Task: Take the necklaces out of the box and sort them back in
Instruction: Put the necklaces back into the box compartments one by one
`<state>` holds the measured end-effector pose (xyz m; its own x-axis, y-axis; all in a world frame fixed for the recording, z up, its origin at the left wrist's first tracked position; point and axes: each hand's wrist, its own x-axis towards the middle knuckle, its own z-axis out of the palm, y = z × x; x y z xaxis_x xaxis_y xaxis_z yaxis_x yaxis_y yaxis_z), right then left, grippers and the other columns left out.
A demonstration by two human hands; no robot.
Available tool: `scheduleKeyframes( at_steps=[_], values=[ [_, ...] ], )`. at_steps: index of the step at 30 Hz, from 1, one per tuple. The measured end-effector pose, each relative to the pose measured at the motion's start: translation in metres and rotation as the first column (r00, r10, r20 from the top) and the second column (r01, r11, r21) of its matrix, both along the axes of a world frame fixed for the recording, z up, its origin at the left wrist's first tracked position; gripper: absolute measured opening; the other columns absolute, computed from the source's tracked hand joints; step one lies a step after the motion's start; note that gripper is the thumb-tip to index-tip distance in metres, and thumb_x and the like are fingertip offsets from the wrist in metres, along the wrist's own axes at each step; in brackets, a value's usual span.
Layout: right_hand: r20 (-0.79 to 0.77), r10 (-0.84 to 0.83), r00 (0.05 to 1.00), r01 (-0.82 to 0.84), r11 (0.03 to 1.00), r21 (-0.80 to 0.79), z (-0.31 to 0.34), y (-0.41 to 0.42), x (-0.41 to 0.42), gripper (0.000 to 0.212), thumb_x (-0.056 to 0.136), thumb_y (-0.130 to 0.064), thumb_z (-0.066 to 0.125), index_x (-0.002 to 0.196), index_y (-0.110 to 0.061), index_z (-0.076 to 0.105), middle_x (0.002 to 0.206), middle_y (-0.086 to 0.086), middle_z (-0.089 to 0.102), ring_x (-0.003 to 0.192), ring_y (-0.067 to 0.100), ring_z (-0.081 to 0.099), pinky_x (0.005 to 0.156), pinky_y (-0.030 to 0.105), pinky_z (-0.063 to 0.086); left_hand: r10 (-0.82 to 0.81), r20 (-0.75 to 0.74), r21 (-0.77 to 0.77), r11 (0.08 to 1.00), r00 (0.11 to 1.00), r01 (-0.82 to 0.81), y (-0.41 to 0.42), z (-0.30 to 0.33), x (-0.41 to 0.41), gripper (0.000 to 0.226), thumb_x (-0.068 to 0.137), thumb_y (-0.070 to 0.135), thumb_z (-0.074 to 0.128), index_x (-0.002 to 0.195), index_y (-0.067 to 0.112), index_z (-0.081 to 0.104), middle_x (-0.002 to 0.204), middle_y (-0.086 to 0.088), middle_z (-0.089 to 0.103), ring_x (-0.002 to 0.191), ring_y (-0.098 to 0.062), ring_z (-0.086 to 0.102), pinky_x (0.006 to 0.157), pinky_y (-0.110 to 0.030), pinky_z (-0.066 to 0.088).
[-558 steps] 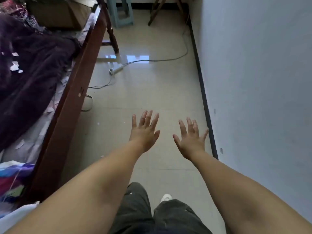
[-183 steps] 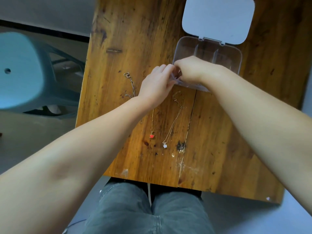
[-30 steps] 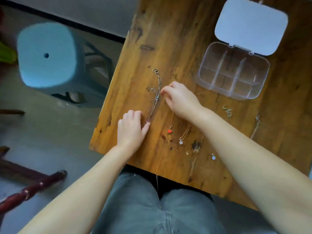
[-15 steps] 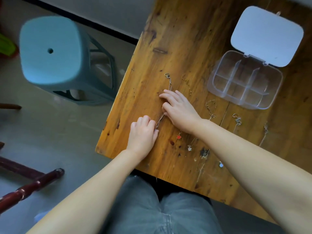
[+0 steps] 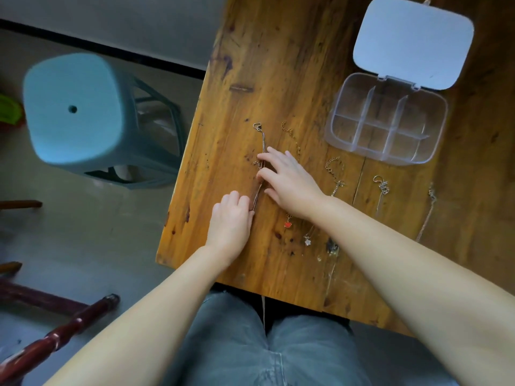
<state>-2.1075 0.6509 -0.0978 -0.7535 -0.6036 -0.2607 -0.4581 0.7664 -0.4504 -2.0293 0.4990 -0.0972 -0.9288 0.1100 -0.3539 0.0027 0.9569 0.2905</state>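
A clear compartmented box (image 5: pixel 386 126) stands open at the table's far right, its white lid (image 5: pixel 412 41) flipped back. Several necklaces lie in a row on the wooden table (image 5: pixel 278 65). The leftmost is a silver necklace (image 5: pixel 262 142). My left hand (image 5: pixel 231 221) is curled with its fingertips pinching the near end. My right hand (image 5: pixel 291 182) has its thumb and forefinger on the chain's middle. To the right lie a gold necklace with a red pendant (image 5: pixel 288 224), one with a flower pendant (image 5: pixel 307 242), a silver one (image 5: pixel 382 188) and another chain (image 5: pixel 430 207).
A light blue plastic stool (image 5: pixel 75 110) stands on the floor left of the table. A dark red wooden rail (image 5: pixel 55 335) lies at lower left. My knees in grey jeans (image 5: pixel 250 344) are under the table's near edge. The table's left edge runs close to my left hand.
My left hand has closed in on the near end of the silver necklace. My right hand has slid a little along the chain toward me.
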Motion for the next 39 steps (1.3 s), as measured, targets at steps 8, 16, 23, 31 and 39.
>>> scheduleKeyframes(
  at_steps=[8,16,23,31,39],
  values=[
    [0.188,0.068,0.98,-0.04,0.988,-0.149,0.006,0.002,0.003,0.035,0.091,-0.026,0.059,0.125,-0.017,0.055,0.146,0.002,0.044,0.145,0.019,0.02,0.118,0.047,0.0,0.322,0.018,0.504,0.815,0.946,-0.287,-0.002,0.029,-0.019,0.006,0.089,0.015,0.057,0.086,0.014,0.052,0.074,0.005,0.056,0.069,-0.008,0.054,0.062,-0.019,0.048],
    [0.764,-0.335,0.552,0.811,0.428,-0.398,0.058,0.053,-0.026,0.015,0.096,-0.018,0.051,0.086,-0.022,0.062,0.115,-0.005,0.065,0.093,-0.003,0.059,0.087,0.023,0.044,0.471,-0.023,0.644,0.682,0.882,-0.348,0.018,0.058,-0.09,0.006,0.092,0.013,0.055,0.094,0.018,0.058,0.082,0.01,0.058,0.079,-0.007,0.058,0.069,-0.013,0.05],
    [0.933,-0.142,0.33,0.892,-0.279,-0.357,0.096,0.116,-0.073,0.018,0.102,-0.016,0.035,0.092,-0.012,0.049,0.099,0.012,0.072,0.105,0.027,0.068,0.097,0.04,0.051,0.26,0.08,0.69,0.682,0.962,-0.242,0.102,0.059,-0.141,0.017,0.092,0.012,0.053,0.091,0.017,0.068,0.079,0.008,0.063,0.072,-0.004,0.057,0.064,-0.01,0.045],
    [0.779,-0.501,0.378,0.925,0.17,-0.34,0.095,0.127,-0.117,0.023,0.101,-0.012,0.035,0.093,-0.011,0.057,0.097,0.009,0.068,0.092,0.017,0.071,0.086,0.031,0.057,0.252,0.147,0.689,0.668,0.956,-0.282,0.15,0.061,-0.196,0.021,0.093,0.01,0.049,0.1,0.009,0.069,0.081,-0.002,0.065,0.076,-0.014,0.063,0.066,-0.022,0.054],
    [0.538,-0.574,0.617,0.757,0.244,-0.607,0.115,0.133,-0.114,0.022,0.099,-0.015,0.037,0.096,-0.017,0.058,0.092,0.002,0.065,0.093,0.017,0.067,0.083,0.027,0.056,0.309,0.063,0.798,0.555,0.949,-0.234,0.146,0.086,-0.209,0.02,0.094,0.007,0.048,0.103,0.004,0.066,0.089,-0.011,0.067,0.076,-0.014,0.064,0.07,-0.02,0.057]
  ],
)
